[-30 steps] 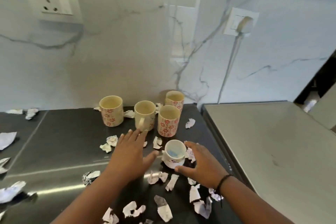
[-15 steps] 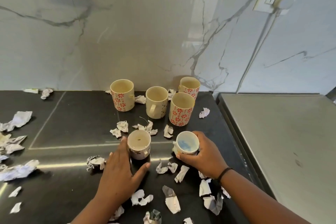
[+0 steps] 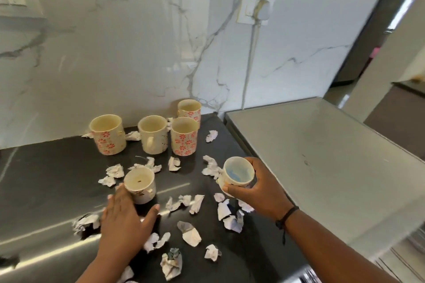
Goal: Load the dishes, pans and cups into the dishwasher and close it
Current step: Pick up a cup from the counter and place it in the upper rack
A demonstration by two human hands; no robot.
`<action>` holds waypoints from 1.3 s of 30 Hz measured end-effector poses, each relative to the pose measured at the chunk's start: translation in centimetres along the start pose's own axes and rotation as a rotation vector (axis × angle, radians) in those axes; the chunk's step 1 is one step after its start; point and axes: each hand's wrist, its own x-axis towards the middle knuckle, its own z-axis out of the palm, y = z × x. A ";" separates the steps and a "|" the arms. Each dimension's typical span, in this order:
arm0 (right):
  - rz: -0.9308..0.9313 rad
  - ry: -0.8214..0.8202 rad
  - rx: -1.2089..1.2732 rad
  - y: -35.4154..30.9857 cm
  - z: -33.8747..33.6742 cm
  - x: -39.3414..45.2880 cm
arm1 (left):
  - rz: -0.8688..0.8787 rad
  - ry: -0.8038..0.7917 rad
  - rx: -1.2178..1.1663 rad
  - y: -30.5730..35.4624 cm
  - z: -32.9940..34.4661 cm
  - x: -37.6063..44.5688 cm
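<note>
My right hand grips a small white cup with a blue inside, lifted and tilted above the black counter. My left hand rests against a second small white cup that stands upright on the counter, fingers and thumb spread around its near side. Further back stand several taller mugs: a red-flowered mug on the left, a plain cream mug, a red-flowered mug beside it, and another against the wall.
Crumpled paper scraps lie scattered over the counter around the cups. A grey flat-topped appliance adjoins the counter on the right. A marble wall stands behind, with a plugged socket and its cable running down.
My right hand has raised the blue-inside cup off the counter and moved it right. My left hand has closed in on the other small cup. The view has swung to the right.
</note>
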 end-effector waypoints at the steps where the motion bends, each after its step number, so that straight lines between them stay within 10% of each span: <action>1: 0.007 0.030 0.025 0.1 -0.9 -0.8 | -0.006 0.034 -0.056 1.0 -0.4 -0.4; 9: 0.252 0.218 0.263 4.1 -11.2 -9.0 | 0.469 0.049 -0.336 14.6 1.2 -7.4; 19: 0.774 0.486 0.719 15.4 -24.4 -25.0 | 1.141 -0.445 0.160 32.7 15.8 -19.8; 25: 1.016 0.670 1.188 25.6 -28.5 -34.8 | 1.306 -0.345 0.370 40.0 25.9 -24.5; 33: 1.236 0.186 0.528 33.5 -27.3 -37.2 | 1.068 -0.187 0.635 42.1 29.3 -23.4; 39: 0.990 -0.201 -0.270 35.0 -22.7 -34.6 | 1.157 -0.206 0.676 41.6 29.6 -22.7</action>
